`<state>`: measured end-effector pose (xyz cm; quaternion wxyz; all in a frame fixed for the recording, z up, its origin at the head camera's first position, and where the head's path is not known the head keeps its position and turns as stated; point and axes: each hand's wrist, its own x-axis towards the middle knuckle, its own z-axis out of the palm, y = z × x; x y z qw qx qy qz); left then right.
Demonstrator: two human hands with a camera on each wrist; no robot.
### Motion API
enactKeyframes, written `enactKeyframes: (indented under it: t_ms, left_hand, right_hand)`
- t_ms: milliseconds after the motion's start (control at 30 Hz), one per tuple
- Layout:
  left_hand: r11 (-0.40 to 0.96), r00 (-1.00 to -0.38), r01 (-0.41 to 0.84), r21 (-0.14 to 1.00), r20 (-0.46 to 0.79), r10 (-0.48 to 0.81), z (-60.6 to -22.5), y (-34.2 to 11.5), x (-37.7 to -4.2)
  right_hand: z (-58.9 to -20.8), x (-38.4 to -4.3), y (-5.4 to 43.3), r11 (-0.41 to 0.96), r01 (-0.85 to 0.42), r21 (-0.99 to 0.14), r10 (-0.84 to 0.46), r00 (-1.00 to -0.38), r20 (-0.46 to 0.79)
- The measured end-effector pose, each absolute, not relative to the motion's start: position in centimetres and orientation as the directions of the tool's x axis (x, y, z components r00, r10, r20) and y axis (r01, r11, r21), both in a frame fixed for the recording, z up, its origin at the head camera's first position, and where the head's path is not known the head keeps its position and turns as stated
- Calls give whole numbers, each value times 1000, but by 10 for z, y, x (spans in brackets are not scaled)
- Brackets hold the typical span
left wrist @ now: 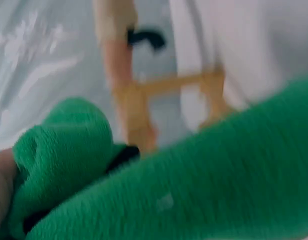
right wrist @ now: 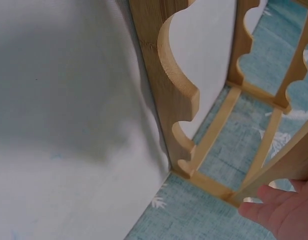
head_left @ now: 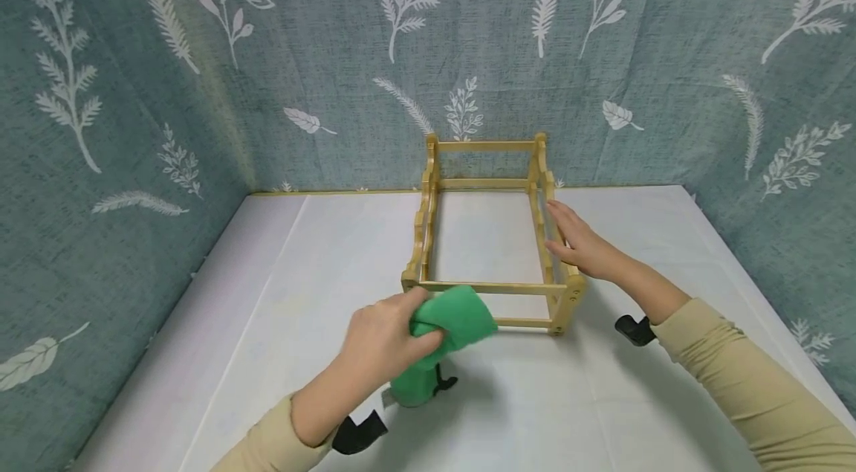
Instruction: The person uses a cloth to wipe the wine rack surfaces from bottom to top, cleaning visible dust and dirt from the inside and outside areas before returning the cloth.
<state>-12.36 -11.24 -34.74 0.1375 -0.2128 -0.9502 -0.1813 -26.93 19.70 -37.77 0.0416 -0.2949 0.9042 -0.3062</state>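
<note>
My left hand (head_left: 381, 334) grips a green terry cloth (head_left: 461, 319) in front of the wooden rack's near end. Part of the cloth sticks out to the right past the fingers, and more green fabric shows below the hand, beside a small black piece. Up close in the left wrist view, the green cloth (left wrist: 219, 185) fills the lower part, blurred. The light wooden rack (head_left: 495, 288) has scalloped side rails and thin crossbars. At its right side is my right hand (head_left: 585, 241), fingers extended along the rail (right wrist: 289, 155).
A white table (head_left: 321, 249) lies under the rack, its back edge against a teal fabric wall (head_left: 334, 33) with white leaf prints. Similar fabric closes off the left and right sides. Black pieces (head_left: 635, 331) hang by both wrists.
</note>
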Motion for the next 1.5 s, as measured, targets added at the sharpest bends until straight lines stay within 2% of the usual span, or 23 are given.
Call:
enactKeyframes:
  t_ms: [67, 133, 267, 367, 467, 567, 700, 833, 1200, 1267, 1333, 1500]
  left_hand:
    - [784, -825, 555, 279, 305, 476, -355, -90, -125]
    - [727, -754, 651, 218, 300, 585, -369, -64, -127]
    - [674, -646, 739, 18, 302, 701, -404, -11, -137]
    - [679, -622, 723, -125, 308, 720, -425, 17, -147]
    - [714, -634, 665, -219, 340, 695, -436, 28, -155]
    - [738, -633, 617, -272, 386, 671, -439, 29, -159]
    - [733, -586, 606, -309, 450, 674, -436, 25, -160]
    - [743, -548, 591, -313, 520, 655, -422, 22, -159]
    - [752, -487, 641, -156, 674, 555, -362, 4, -158]
    - [744, -509, 659, -113, 661, 551, -352, 1, -156]
    - [723, -556, 689, -52, 603, 572, -345, -2, -151]
    - [690, -676, 718, 92, 330, 659, -359, 3, -141]
  right_hand:
    - [-378, -270, 198, 645, -507, -572, -557, -824, 102]
    - [-378, -270, 198, 647, -504, -571, -557, -825, 98]
    - [-377, -269, 198, 645, -506, -573, -559, -824, 99]
    - [-376, -268, 198, 642, -504, -578, -556, -825, 101]
    - [-376, -267, 197, 637, -506, -581, -557, -823, 106]
    - [-376, -267, 195, 627, -521, -579, -566, -815, 120]
    - [-375, -268, 195, 623, -525, -579, -575, -810, 115]
    - [-376, -269, 196, 633, -514, -579, -570, -816, 102]
    - [-374, -268, 195, 619, -486, -617, -563, -822, 83]
    - [-374, -268, 196, 612, -486, -624, -565, -821, 86]
    - [-375, -268, 196, 611, -483, -627, -564, -822, 83]
    - [-377, -268, 197, 633, -510, -583, -564, -819, 103]
